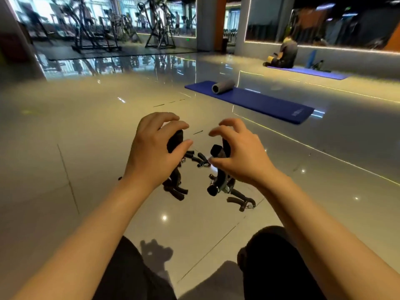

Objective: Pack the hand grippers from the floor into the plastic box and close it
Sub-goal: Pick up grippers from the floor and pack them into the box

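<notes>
Glossy pale tile floor [86,131], lots of reflections & light spots. Blue exercise mat [259,102] lies flat mid-right, w/ a grey foam roller [223,86] resting on its far end. Further back right, a second blue mat [311,72] by the wall; a person [285,54] in dark clothes sits on it, back to camera. A rolled blue mat [311,59] stands upright just beside that person, small dark item next to it, too blurred to tell. Gym machines [95,29] line the far left in front of bright windows. Grey pillar [208,22] centre back. Dark trouser knees [275,256] at bottom edge.
</notes>
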`<state>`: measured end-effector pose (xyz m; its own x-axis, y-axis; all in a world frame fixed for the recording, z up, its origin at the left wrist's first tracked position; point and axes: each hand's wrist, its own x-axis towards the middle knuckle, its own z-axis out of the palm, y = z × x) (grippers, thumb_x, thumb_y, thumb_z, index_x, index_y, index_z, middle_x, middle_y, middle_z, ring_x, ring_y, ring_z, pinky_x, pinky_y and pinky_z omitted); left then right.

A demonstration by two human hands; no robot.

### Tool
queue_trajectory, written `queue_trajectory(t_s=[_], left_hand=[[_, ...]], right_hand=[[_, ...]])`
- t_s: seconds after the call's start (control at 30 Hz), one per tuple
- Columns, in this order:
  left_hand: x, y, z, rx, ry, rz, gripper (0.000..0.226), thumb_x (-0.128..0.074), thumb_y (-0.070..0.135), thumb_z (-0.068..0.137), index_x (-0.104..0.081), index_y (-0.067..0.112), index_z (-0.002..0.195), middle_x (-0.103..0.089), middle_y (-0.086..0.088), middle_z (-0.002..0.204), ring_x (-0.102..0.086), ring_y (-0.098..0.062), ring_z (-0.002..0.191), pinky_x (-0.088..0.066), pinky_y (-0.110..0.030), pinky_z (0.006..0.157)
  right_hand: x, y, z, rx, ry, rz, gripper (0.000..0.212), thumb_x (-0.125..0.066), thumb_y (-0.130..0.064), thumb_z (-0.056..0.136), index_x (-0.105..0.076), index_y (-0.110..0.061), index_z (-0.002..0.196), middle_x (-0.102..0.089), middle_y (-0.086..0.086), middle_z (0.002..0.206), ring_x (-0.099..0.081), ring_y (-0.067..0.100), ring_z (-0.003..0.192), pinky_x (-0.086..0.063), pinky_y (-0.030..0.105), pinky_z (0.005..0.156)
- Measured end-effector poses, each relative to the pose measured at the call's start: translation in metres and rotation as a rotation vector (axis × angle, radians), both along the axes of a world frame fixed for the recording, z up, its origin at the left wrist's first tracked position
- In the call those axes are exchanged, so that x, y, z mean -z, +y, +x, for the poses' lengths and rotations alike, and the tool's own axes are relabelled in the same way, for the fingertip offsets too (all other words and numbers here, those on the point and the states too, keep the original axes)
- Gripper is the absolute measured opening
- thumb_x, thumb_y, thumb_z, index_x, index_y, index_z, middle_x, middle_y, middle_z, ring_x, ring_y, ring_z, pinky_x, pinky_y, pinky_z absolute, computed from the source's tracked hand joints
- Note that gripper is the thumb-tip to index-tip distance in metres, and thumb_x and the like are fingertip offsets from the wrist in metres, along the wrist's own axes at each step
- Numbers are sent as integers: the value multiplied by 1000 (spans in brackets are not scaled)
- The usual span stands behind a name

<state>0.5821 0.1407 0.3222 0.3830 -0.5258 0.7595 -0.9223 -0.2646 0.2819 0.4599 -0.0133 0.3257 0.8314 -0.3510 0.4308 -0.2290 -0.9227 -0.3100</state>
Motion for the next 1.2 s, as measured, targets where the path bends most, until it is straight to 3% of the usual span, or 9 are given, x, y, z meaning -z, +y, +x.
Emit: queue_trajectory(t_s=[0.23,0.37,0.5,0.63,0.8,1.0,1.2], left_hand=[[56,14,-14,27,239,95,29,-76,26,76,-68,19,102,-64,5,103,-48,-13,103,-27,-8,82],[77,-17,-20,77,207,135,27,-79,21,72,-70,15,97,-66,1,98,-53,-23,98,-37,-25,83],[74,-57,-47,261,129,122,20,-73,25,77,-70,15,93,-65,3,95,-52,-18,99,-30,-12,87],[71,-74,-71,453,105,140,29,-63,40,77,-69,16,92,-63,4,96,-49,-12,99,-26,-5,93],[62,-72,-104,606,125,204,39,-55,51,75,-69,20,94,-62,7,96,-51,-12,97,-31,-8,84],[50,-58,-157,805,121,175,35,-56,50,78,-71,21,90,-65,6,90,-55,-13,91,-34,-12,80],[50,-39,-211,1009,139,187,38,-52,52,80,-71,21,91,-64,6,91,-54,-12,92,-35,-17,78]], right_hand=[[22,18,-22,39,42,173,51,-71,-40,76,-51,-33,122,-36,-8,136,-41,3,101,-41,43,102],[48,3,-54,162,167,117,58,-70,-39,77,-46,-33,129,-35,-8,136,-46,10,108,-34,32,101],[43,-10,-90,283,257,-75,62,-69,-40,76,-42,-36,132,-35,-9,136,-42,16,116,-28,29,95],[32,-16,-142,450,275,46,60,-71,-43,76,-46,-36,129,-37,-10,135,-48,14,109,-34,34,99],[39,3,-205,612,291,164,53,-73,-40,75,-51,-33,123,-42,-12,129,-50,11,101,-46,35,92],[56,61,-263,801,241,164,51,-72,-39,76,-51,-32,123,-44,-12,127,-50,11,102,-47,34,91],[41,135,-303,966,65,223,57,-69,-47,77,-48,-31,127,-43,-12,128,-51,11,105,-47,33,92]])
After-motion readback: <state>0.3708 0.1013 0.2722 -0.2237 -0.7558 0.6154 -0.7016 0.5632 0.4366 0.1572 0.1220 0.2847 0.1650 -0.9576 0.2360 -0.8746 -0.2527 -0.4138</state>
